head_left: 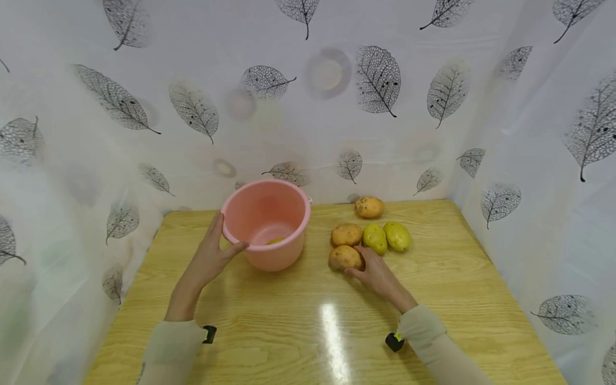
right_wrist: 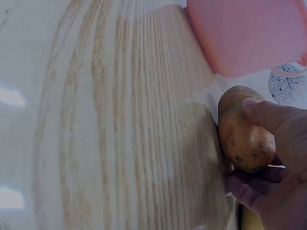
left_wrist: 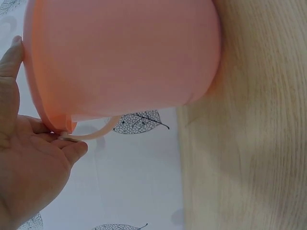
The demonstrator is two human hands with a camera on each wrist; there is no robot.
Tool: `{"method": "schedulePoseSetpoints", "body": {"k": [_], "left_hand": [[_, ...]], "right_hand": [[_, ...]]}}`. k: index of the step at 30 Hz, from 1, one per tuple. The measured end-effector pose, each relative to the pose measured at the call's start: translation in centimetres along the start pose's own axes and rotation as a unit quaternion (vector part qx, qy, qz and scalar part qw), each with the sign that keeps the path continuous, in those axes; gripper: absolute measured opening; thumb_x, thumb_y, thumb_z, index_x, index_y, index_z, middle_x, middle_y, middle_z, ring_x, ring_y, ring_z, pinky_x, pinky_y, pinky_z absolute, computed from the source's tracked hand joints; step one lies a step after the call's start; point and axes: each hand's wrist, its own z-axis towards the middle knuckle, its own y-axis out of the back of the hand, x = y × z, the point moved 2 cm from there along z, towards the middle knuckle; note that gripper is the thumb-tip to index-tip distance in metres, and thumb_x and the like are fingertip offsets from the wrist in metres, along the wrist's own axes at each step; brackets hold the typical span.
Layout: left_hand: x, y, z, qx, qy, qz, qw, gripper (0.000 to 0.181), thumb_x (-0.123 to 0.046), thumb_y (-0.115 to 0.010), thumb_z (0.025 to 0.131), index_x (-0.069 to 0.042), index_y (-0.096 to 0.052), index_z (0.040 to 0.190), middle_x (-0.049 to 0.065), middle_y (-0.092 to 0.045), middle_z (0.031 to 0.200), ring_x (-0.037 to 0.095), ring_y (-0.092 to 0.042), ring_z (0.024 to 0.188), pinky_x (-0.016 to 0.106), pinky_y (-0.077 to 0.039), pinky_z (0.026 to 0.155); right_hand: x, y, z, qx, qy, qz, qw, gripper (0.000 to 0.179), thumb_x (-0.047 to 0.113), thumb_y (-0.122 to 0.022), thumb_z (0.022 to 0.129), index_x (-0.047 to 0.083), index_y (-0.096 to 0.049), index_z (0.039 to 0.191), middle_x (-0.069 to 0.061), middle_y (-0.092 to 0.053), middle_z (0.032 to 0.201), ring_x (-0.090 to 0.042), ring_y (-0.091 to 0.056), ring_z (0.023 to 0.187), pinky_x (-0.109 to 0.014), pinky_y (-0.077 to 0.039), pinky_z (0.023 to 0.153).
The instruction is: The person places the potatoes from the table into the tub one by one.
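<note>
A pink plastic bucket [head_left: 269,258] stands on the left half of the table, with something yellow [head_left: 275,241] partly visible inside. My left hand [head_left: 210,258] holds its rim, the thumb along the near side and the fingers at the left. In the left wrist view, fingertips [left_wrist: 74,152] pinch the rim beside the bucket's pale handle [left_wrist: 103,130]. My right hand [head_left: 377,272] grips the nearest brown potato [head_left: 344,258], thumb on one side and fingers on the other. In the right wrist view this potato [right_wrist: 242,129] shows dark spots and sits close over the wood.
Just behind the gripped potato lies another potato [head_left: 346,234]. Two yellow-green oval fruits [head_left: 397,236] lie to its right, and a further potato [head_left: 369,207] is near the table's back edge. A leaf-patterned curtain [head_left: 332,123] surrounds the wooden table [head_left: 269,331] at the back and sides.
</note>
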Motion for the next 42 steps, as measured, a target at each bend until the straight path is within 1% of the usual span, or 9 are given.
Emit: {"method": "schedulePoseSetpoints", "body": {"k": [5,11,15,18,25,31,35,39,42], "left_hand": [[0.0,0.0,0.0,0.002,0.003,-0.001,1.0000,0.109,-0.042,-0.071,0.097,-0.006,0.007,0.165,0.017,0.007,0.171,0.043,-0.001,0.156,0.068,-0.012,0.120],[0.0,0.0,-0.1,-0.001,0.002,0.000,1.0000,0.109,-0.042,-0.071,0.097,-0.005,0.006,0.165,0.017,0.007,0.171,0.043,-0.001,0.156,0.067,-0.012,0.120],[0.1,0.0,0.0,-0.004,-0.002,0.002,1.0000,0.109,-0.041,-0.071,0.097,-0.004,0.006,0.165,0.017,0.006,0.171,0.043,-0.002,0.156,0.067,-0.013,0.120],[0.1,-0.1,0.0,-0.004,-0.003,0.002,1.0000,0.108,-0.041,-0.071,0.097,-0.005,0.006,0.165,0.017,0.007,0.171,0.043,-0.002,0.156,0.067,-0.013,0.120],[0.1,-0.1,0.0,-0.005,-0.001,0.003,1.0000,0.110,-0.046,-0.070,0.097,-0.006,0.006,0.165,0.016,0.007,0.171,0.043,-0.002,0.156,0.068,-0.013,0.120],[0.1,0.0,-0.1,-0.004,0.002,0.001,1.0000,0.112,-0.052,-0.070,0.096,-0.006,0.006,0.165,0.017,0.008,0.171,0.043,-0.002,0.156,0.067,-0.013,0.120],[0.1,0.0,-0.1,-0.003,0.001,-0.001,1.0000,0.111,-0.049,-0.070,0.097,-0.006,0.006,0.165,0.016,0.008,0.171,0.043,-0.001,0.156,0.068,-0.012,0.120],[0.0,0.0,-0.1,-0.004,-0.001,-0.001,1.0000,0.109,-0.043,-0.071,0.097,-0.005,0.006,0.165,0.016,0.008,0.171,0.043,-0.001,0.156,0.068,-0.012,0.120],[0.0,0.0,0.0,-0.005,-0.002,-0.001,1.0000,0.109,-0.042,-0.071,0.097,-0.006,0.006,0.165,0.016,0.008,0.171,0.043,-0.001,0.156,0.068,-0.012,0.120]], "right_hand": [[-0.1,-0.2,-0.2,-0.008,-0.001,0.004,1.0000,0.068,0.026,-0.080,0.093,-0.007,-0.050,0.144,-0.028,-0.055,0.142,-0.044,-0.052,0.132,-0.059,-0.041,0.110],[-0.2,-0.3,-0.4,-0.017,-0.004,0.017,0.9997,0.066,0.028,-0.082,0.091,-0.003,-0.054,0.142,-0.024,-0.058,0.139,-0.040,-0.055,0.128,-0.057,-0.046,0.106],[-0.2,0.0,-0.6,-0.022,-0.016,0.024,0.9993,0.068,0.031,-0.082,0.090,-0.003,-0.055,0.142,-0.024,-0.058,0.138,-0.039,-0.056,0.126,-0.057,-0.047,0.104],[0.0,0.4,-0.8,-0.029,-0.024,0.034,0.9987,0.069,0.031,-0.083,0.089,-0.004,-0.055,0.141,-0.025,-0.058,0.138,-0.041,-0.056,0.126,-0.058,-0.047,0.104],[0.6,1.5,-0.7,-0.053,-0.013,0.030,0.9981,0.070,0.031,-0.084,0.088,-0.005,-0.056,0.140,-0.025,-0.061,0.136,-0.042,-0.058,0.124,-0.058,-0.049,0.102],[1.2,2.2,-0.7,-0.053,-0.030,0.028,0.9977,0.072,0.032,-0.084,0.088,-0.005,-0.055,0.142,-0.026,-0.059,0.138,-0.043,-0.057,0.127,-0.058,-0.047,0.104],[1.7,2.9,-0.6,-0.061,-0.032,0.033,0.9971,0.071,0.031,-0.084,0.088,-0.005,-0.055,0.142,-0.026,-0.059,0.138,-0.042,-0.056,0.127,-0.058,-0.047,0.104],[2.4,3.9,-0.2,-0.072,-0.018,0.035,0.9966,0.069,0.028,-0.085,0.087,-0.007,-0.057,0.140,-0.026,-0.061,0.136,-0.042,-0.058,0.124,-0.057,-0.048,0.103],[2.9,4.8,0.1,-0.076,-0.015,0.034,0.9964,0.069,0.029,-0.084,0.088,-0.007,-0.057,0.140,-0.026,-0.062,0.134,-0.042,-0.060,0.120,-0.057,-0.050,0.099]]}}
